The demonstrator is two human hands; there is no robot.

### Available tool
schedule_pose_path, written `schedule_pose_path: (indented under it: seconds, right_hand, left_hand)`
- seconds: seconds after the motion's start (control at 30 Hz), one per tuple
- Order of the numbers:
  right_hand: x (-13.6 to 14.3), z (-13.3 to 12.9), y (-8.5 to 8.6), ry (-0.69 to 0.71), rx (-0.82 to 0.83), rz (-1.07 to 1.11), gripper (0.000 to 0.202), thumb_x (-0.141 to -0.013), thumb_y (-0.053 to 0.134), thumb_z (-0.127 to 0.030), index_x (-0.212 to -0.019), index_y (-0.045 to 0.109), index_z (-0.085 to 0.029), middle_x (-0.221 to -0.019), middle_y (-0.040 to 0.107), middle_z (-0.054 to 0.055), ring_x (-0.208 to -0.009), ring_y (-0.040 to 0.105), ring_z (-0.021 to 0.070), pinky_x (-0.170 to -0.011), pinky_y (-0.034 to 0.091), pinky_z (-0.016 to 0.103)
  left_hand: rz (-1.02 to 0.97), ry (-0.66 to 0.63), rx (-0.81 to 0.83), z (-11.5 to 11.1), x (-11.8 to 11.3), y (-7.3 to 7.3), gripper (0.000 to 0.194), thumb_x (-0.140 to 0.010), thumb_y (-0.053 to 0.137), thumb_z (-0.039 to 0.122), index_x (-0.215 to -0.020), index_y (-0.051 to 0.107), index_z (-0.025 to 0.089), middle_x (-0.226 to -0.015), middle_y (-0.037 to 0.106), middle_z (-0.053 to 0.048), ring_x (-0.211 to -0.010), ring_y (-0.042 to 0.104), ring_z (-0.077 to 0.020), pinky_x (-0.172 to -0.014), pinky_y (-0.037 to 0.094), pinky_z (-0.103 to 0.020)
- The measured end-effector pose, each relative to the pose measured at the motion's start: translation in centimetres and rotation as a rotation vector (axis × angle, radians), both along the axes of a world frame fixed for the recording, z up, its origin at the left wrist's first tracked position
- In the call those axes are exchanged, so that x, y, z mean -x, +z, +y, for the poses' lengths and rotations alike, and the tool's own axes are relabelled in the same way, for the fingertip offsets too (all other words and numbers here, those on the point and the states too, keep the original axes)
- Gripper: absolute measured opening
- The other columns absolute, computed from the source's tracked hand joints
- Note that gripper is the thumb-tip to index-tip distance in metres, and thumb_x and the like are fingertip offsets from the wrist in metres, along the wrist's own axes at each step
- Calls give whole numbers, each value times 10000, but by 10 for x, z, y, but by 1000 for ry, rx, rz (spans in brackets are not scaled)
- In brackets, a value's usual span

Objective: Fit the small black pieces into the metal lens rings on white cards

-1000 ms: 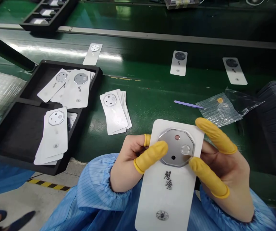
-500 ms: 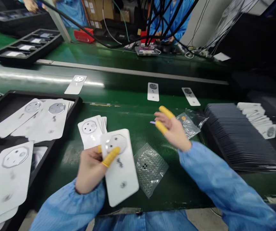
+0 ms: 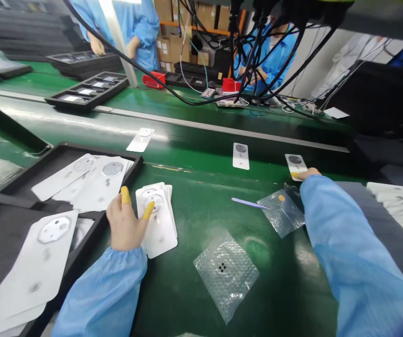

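My left hand [image 3: 126,220], fingers spread, is at the left side of a small stack of white phone back covers [image 3: 159,229]; its yellow-capped thumb lies over the top cover's round camera plate. Farther right, my right hand [image 3: 308,173] reaches out to a single phone back cover [image 3: 295,161] with a dark camera plate. A yellow-capped finger shows at that cover's lower edge, and the other fingers are mostly hidden. Lilac tweezers [image 3: 246,202] lie on the green bench, their right end on a bubble-wrap piece [image 3: 281,217] bearing an orange dot.
Another bubble-wrap piece [image 3: 229,285] bears several black dots. Black trays [image 3: 64,150] with white covers stand at left. Two more covers, one [image 3: 241,157] central and one [image 3: 141,140] leftward, lie farther back. A dark rack [image 3: 359,210] stands at right. Cables [image 3: 201,100] hang ahead; co-workers stand beyond.
My left hand has let go of the cover it held, now on the stack. My right hand has moved away from the tweezers to the far cover, which has turned slightly. The view has shifted.
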State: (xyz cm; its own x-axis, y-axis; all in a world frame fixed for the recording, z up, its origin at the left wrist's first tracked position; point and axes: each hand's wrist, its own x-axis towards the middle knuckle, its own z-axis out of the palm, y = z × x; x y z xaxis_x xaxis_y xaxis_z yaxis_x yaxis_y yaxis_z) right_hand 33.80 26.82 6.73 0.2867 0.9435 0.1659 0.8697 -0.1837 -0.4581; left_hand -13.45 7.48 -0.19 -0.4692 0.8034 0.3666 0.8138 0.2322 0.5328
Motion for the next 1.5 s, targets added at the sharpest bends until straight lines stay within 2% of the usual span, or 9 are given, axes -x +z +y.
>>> schedule_pose_path:
  seconds: [0.17,0.33,0.43,0.57,0.73,0.97,1.2,1.37,1.5]
  right_hand:
    - [57,-20,-1,164,-40,407,302,-932,529,-323,-1170,551,-138,-1140,604,98,-945,626,173,-805,548,355]
    - [169,-154,-22,590,110,784,399,-848,648,-329,-1211,534,-208,-1142,652,71,-954,658,188,-806,576,330]
    - [191,-238,-29,881,341,793,549,-879,598,-367,-1369,371,-268,-1166,642,64,-996,653,201,-856,576,392]
    - [158,-288,-62,763,99,279,544,-829,663,-342,-1327,461,-258,-1365,508,119,-1256,489,310,-1006,463,554]
    - [132,-294,-93,778,-138,317,323,-881,541,-103,-1172,594,-234,-1250,608,98,-1180,571,241,-962,530,464]
    - [117,-268,-56,974,-214,276,479,-838,557,-14,-1262,549,-237,-1297,576,92,-1203,552,228,-1015,496,439]
    - [123,-253,-39,895,-277,221,425,-826,608,-78,-1216,568,-241,-1177,619,103,-1117,581,241,-948,519,455]
    - [141,-261,-60,870,-299,283,323,-860,580,-115,-1156,608,-243,-1034,665,75,-929,646,200,-777,591,372]
    - [139,-267,-79,825,-289,269,353,-859,569,-97,-1182,606,-236,-1109,664,84,-1008,646,215,-860,587,405]
  left_hand:
    - [-536,-188,-106,-36,-43,30,658,-820,615,421,-1406,394,219,-1356,525,-141,-1286,471,-316,-1063,391,-486]
    - [-1067,-477,-127,-50,-111,36,953,-801,664,465,-1495,20,355,-1507,346,-135,-1277,495,-298,-974,492,-438]
    - [-992,-430,-216,-47,-112,35,974,-803,677,413,-1497,-2,341,-1520,333,-110,-1309,461,-289,-1010,469,-434]
    - [-667,-321,-213,-57,-76,39,760,-745,741,326,-1418,400,236,-1435,475,-88,-1335,420,-311,-1093,379,-423]
    - [-761,-356,306,-74,-70,34,383,-794,657,382,-1047,717,100,-1049,729,-127,-1063,638,-336,-960,484,-447]
    - [-1064,-643,693,-70,-118,30,429,-683,748,448,-922,755,92,-925,749,-130,-888,674,-289,-819,521,-373]
    - [-1633,-381,657,-76,-143,17,350,-545,868,345,-793,756,125,-691,710,-35,-562,595,-112,-558,447,-222]
    - [-1709,-372,653,-81,-150,14,393,-584,851,373,-859,763,107,-652,695,-39,-513,557,-90,-522,409,-204]
    - [-1729,-317,617,-84,-156,8,408,-630,819,413,-913,766,124,-692,718,-51,-529,568,-98,-528,415,-204]
